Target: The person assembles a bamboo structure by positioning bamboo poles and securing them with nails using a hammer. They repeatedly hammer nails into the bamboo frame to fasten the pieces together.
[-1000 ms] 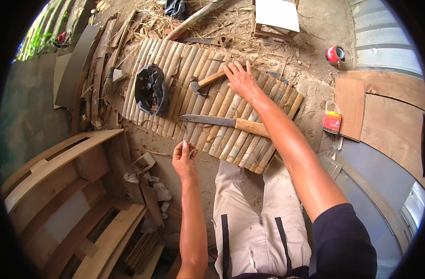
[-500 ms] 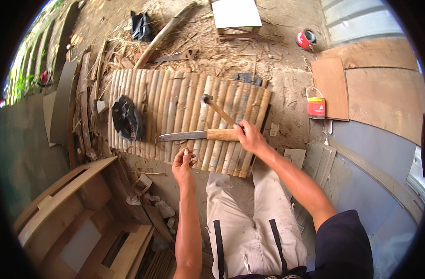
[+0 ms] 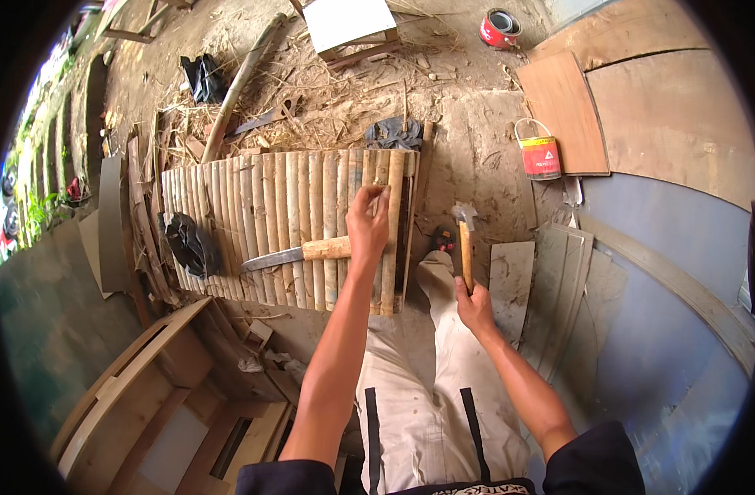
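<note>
In my right hand is a hammer, gripped low on its wooden handle. Its metal head points away from me, over the ground right of a slatted top made of light wooden poles. My left hand is over the right end of the slats, thumb and fingertips pinched together; whatever they hold is too small to make out. Under my left wrist lies the wooden handle of a large knife, its blade pointing left across the poles. A crumpled black plastic bag rests on the slats' left part.
A red paint can with a handle stands to the right, near leaning plywood boards. Farther off are an open red can, a white-topped stool, a handsaw and a long pole. A wooden shelf frame occupies the near left.
My right hand has carried the hammer off the slats to the right. My left hand has moved from the near edge to the slats' right end. The view has shifted; the knife stays on the poles.
</note>
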`<state>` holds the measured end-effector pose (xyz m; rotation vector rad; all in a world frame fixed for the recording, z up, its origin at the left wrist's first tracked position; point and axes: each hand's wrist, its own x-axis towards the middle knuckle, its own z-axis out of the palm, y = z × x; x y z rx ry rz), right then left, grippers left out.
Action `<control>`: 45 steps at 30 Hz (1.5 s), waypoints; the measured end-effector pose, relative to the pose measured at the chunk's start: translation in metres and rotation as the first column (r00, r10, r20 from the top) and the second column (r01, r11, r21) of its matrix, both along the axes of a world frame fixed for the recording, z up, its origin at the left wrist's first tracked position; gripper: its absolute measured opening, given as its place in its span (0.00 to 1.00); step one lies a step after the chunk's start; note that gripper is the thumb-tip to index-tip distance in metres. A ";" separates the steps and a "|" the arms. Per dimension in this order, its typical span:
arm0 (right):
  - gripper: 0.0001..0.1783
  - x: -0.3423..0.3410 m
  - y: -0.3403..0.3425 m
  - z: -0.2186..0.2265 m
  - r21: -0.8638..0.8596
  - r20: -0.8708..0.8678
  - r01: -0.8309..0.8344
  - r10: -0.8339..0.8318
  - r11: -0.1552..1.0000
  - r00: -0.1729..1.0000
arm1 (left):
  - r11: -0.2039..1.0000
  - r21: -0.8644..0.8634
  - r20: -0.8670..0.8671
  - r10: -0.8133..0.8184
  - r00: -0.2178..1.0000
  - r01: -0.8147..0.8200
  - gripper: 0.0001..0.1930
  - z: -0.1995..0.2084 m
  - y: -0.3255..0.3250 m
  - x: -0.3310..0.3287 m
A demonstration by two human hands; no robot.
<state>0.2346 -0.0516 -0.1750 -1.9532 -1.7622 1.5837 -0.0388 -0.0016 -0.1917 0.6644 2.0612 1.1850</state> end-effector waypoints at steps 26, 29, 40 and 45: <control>0.33 -0.008 0.046 -0.016 -0.083 -0.205 0.071 -0.087 0.994 0.975 | 0.979 0.116 -0.319 0.196 0.927 -0.168 0.10 -0.093 0.053 0.033; 0.33 0.001 0.053 -0.016 -0.163 -0.194 0.034 -0.066 0.986 0.979 | 0.977 0.109 -0.327 0.208 0.922 -0.182 0.09 -0.092 0.054 0.034; 0.33 0.016 0.031 -0.037 -0.353 -0.121 0.143 -0.197 0.925 0.973 | 0.962 0.129 -0.339 0.271 0.901 -0.241 0.07 -0.090 0.059 0.037; 0.31 0.008 0.037 -0.032 -0.186 -0.240 0.049 -0.094 0.981 0.966 | 0.965 0.134 -0.382 0.261 0.886 -0.226 0.08 -0.091 0.059 0.037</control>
